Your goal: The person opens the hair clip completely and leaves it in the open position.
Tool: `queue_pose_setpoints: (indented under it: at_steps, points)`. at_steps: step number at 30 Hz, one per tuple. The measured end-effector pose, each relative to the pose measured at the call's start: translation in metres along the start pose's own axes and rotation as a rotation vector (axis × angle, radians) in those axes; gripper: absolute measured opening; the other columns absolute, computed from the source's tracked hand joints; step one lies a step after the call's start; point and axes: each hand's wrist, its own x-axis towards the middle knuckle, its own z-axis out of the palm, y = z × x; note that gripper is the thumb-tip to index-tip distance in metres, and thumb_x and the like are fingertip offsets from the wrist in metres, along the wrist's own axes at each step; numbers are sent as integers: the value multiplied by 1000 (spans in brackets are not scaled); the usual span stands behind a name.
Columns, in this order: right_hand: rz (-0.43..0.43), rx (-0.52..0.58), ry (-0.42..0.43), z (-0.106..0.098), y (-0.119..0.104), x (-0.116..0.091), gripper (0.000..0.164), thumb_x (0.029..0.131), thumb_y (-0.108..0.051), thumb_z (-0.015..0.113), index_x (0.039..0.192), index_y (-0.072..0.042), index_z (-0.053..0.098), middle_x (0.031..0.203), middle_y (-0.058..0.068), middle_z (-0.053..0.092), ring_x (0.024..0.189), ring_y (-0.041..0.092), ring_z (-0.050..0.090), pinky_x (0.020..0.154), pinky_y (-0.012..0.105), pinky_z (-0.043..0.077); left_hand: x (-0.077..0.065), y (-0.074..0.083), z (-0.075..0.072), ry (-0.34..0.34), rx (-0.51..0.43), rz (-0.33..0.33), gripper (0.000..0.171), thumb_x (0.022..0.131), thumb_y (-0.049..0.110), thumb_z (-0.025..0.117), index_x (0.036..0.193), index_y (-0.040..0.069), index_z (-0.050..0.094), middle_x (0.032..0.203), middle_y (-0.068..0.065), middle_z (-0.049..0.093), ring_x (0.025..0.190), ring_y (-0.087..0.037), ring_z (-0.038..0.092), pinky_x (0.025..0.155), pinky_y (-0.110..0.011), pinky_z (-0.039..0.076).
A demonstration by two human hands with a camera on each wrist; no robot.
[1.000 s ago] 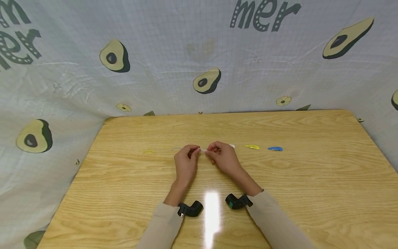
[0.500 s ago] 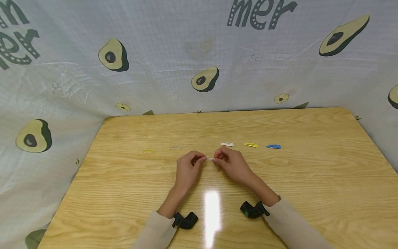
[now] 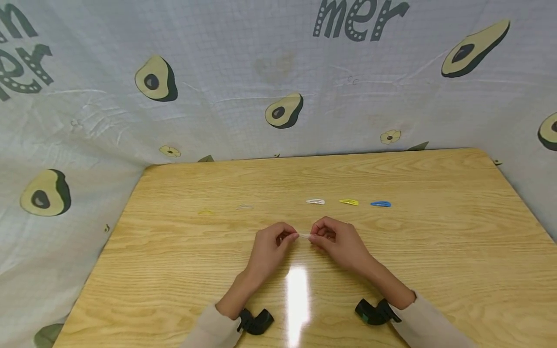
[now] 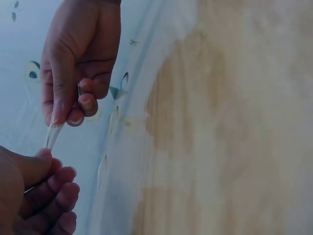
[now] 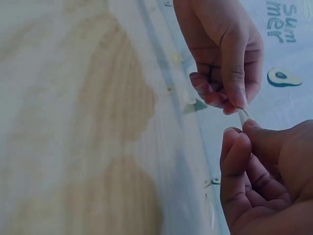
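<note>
Between my two hands, over the middle of the table, a thin whitish elastic band (image 3: 304,236) is stretched sideways. My left hand (image 3: 269,247) pinches one end with thumb and forefinger. The other end is pinched in the same way by my right hand (image 3: 341,243). Up close in the left wrist view, the band (image 4: 53,137) shows as pale, translucent strands running between the fingertips. In the right wrist view only a short piece of the band (image 5: 243,116) is visible; the fingers hide its ends.
Beyond the hands lie a white snap hair clip (image 3: 315,201), a yellow one (image 3: 349,202) and a blue one (image 3: 380,204) in a row. Further left are a thin yellow strand (image 3: 206,211) and a thin whitish strand (image 3: 244,206) on the wooden table (image 3: 174,270).
Both hands have drawn nearer the body and a little to the right, with the band still pinched between them. The white clip, partly covered before, now shows fully.
</note>
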Motion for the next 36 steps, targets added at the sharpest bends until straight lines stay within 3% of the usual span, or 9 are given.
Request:
queue_pose_setpoints:
  at_steps: [4, 10, 15, 21, 27, 36]
  points:
    - [26, 75, 7, -3, 3, -9, 10, 90, -19, 69, 94, -11, 64, 80, 3, 63, 65, 18, 61, 59, 28, 51, -5, 2, 7, -15, -19, 22, 5, 89, 10, 68, 85, 7, 69, 74, 0, 65, 58, -6, 47, 51, -21, 40]
    - [80, 170, -16, -9, 8, -19, 16, 89, -16, 69, 97, -4, 63, 81, 9, 63, 69, 22, 63, 61, 29, 52, -12, 7, 17, -17, -84, -23, 5, 89, 9, 68, 85, 7, 69, 73, 1, 64, 60, -5, 48, 53, -21, 41]
    - [123, 170, -33, -11, 13, -27, 21, 88, -21, 71, 99, -4, 64, 83, 9, 63, 70, 20, 63, 62, 29, 52, -17, 9, 24, -26, -140, -65, 5, 89, 9, 68, 85, 7, 68, 73, 2, 64, 60, -5, 51, 54, -21, 44]
    - [146, 228, -45, -12, 21, -31, 22, 87, -21, 73, 98, -4, 64, 81, 10, 64, 69, 22, 65, 62, 32, 54, -19, 9, 29, -34, -160, -48, 7, 90, 12, 67, 85, 8, 68, 72, 4, 63, 60, -5, 52, 54, -22, 45]
    - [125, 290, -77, -12, 28, -32, 22, 88, -22, 71, 99, -4, 64, 82, 12, 64, 69, 24, 65, 61, 35, 54, -23, 2, 33, -34, -135, -15, 9, 91, 13, 67, 83, 8, 68, 68, 5, 61, 55, -4, 47, 50, -21, 42]
    - [66, 245, -45, -12, 29, -33, 18, 88, -20, 71, 96, -5, 64, 79, 10, 65, 63, 22, 63, 56, 33, 53, -21, -1, 35, -21, -161, 34, 10, 91, 13, 67, 83, 7, 68, 67, 4, 60, 53, -3, 44, 47, -20, 40]
